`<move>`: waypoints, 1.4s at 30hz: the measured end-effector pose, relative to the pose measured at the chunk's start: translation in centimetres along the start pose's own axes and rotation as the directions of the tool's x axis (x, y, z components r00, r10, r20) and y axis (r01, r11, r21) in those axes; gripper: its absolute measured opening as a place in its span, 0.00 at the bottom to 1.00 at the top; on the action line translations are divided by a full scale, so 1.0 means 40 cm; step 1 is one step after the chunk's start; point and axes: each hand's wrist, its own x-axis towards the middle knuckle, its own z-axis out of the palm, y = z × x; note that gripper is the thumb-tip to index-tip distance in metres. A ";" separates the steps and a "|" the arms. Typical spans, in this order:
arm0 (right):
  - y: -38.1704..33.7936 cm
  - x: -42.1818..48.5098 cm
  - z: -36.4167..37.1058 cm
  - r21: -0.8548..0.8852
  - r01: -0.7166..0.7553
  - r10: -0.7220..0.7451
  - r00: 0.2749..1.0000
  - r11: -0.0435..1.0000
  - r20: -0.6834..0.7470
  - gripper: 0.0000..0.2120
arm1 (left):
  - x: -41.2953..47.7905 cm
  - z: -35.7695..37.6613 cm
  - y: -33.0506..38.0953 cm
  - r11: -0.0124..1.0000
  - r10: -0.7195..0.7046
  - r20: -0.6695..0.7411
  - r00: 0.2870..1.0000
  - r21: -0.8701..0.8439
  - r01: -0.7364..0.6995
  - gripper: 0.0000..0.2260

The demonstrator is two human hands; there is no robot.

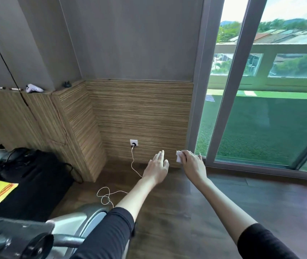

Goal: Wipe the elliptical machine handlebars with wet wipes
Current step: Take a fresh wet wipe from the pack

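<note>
Both arms out over the floor; the right hand (192,162) has a white wipe (178,157) pinched in curled fingers, bunched small, ready for rubbing, I'd say; the left hand (158,163) is flat, fingers straight, holding nothing, likely kept free to steady a bar; the machine (18,238) sits near left, blurred, well apart from both hands, so no wiping contact yet; a white cable (133,161) trails from the socket (133,142) on the far wall.
</note>
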 end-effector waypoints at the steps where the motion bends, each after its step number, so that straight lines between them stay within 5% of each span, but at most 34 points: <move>1: 0.006 0.029 0.008 0.003 0.002 -0.002 1.000 1.000 0.004 0.17 | 0.025 -0.001 -0.003 1.000 -0.007 -0.007 1.000 -0.002 0.007 0.24; 17: 0.100 0.552 0.095 0.018 0.167 -0.168 0.973 0.986 0.156 0.17 | 0.451 -0.011 0.008 0.977 -0.205 -0.104 0.973 -0.074 0.198 0.24; 42: 0.072 0.939 0.282 0.060 0.231 -0.239 0.931 0.971 0.276 0.16 | 0.851 -0.061 -0.129 0.944 -0.323 -0.142 0.936 -0.117 0.309 0.24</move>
